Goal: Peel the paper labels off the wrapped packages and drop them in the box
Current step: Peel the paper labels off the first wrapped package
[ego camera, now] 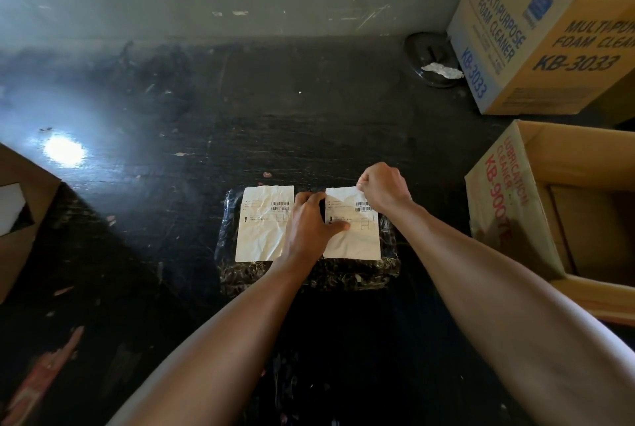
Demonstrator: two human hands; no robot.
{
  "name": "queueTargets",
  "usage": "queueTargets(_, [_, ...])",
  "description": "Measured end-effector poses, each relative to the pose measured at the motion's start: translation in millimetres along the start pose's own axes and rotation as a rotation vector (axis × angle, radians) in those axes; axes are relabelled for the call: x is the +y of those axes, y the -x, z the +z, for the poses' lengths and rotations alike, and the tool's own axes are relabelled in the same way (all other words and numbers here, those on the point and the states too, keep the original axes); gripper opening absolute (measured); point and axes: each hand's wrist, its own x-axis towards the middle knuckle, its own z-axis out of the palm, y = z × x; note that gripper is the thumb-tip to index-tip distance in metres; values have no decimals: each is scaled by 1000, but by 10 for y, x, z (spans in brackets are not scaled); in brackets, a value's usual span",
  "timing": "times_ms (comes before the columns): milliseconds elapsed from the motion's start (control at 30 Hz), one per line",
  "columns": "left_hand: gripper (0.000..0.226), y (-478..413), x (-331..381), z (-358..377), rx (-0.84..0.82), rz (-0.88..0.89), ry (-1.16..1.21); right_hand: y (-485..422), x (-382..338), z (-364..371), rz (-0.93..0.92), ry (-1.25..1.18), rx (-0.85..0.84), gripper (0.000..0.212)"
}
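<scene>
A dark plastic-wrapped package [343, 274] lies on the black floor in front of me, with two white paper labels on top. The left label [263, 226] lies flat and crumpled. My left hand [309, 223] presses down between the labels, its thumb on the right label [357, 240]. My right hand [383, 190] pinches that label's top right corner, which is lifted slightly. An open cardboard box [494, 199] with red lettering stands to the right of the package.
A closed foam-cleaner carton [536, 37] stands at the back right, with a dark round lid [426, 61] and a scrap of paper beside it. Another open cardboard box [24, 206] sits at the left edge. A grey wall runs along the back.
</scene>
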Motion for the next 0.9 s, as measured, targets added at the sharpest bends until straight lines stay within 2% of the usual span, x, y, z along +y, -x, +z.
queueTargets(400, [83,0,-33,2,28,18,15,258,139,-17,-148,-176,13,13])
queueTargets(700, [82,-22,-33,-4,-8,11,17,211,85,-11,-54,-202,1,11])
queueTargets(900, [81,-32,-36,0,-3,17,8,247,89,3,-80,-193,-26,11])
